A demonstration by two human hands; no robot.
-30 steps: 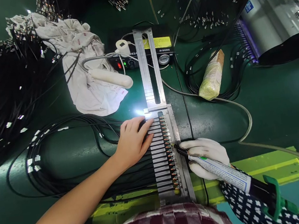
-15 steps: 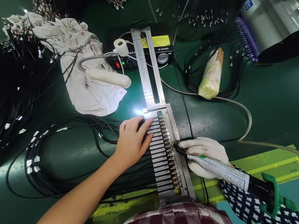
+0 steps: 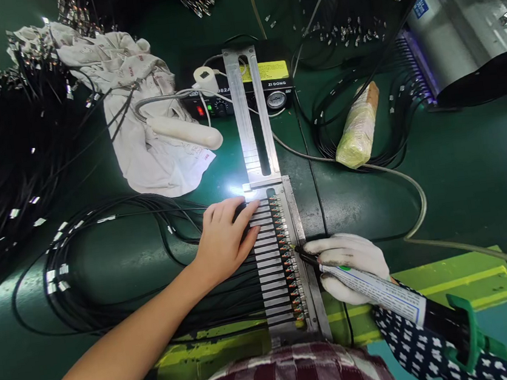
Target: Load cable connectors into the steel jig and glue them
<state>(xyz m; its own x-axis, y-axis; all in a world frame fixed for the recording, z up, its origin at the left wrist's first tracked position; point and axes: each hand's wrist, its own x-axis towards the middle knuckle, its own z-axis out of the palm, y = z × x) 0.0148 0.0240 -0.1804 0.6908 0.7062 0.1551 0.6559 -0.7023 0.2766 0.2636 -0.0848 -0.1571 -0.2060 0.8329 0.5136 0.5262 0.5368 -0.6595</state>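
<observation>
Here's the long silver metal jig (image 3: 307, 281), lying lengthwise on the dark green table (image 3: 374, 200), its near end right by the person's body. Thin black cables (image 3: 144, 197) run in from the jig's left, 1 to a slot, their small metal terminals (image 3: 294, 274) lined up along its right part.

On the jig's left edge we have the bare left hand (image 3: 225, 239), over the cables near the far end, thumb and forefinger slightly parted. Whether its curled fingers grip a cable, I can't tell.

Over to the jig's right: the white-gloved right hand (image 3: 357, 260) has its fingers wrapped firmly around a white-labelled syringe with a black tip and green end fitting (image 3: 379, 291). That syringe slants across the jig's right edge, tip right at the terminals; contact is too small to make out.

Beyond the jig, a slotted silver metal plate (image 3: 246, 123) reaches across a black control box (image 3: 280, 83), 1 red and 1 green light glowing. A crumpled white cloth (image 3: 154, 164) lies beyond and left of the jig; a plastic-wrapped yellowish block (image 3: 359, 129) sits beyond and right.
</observation>
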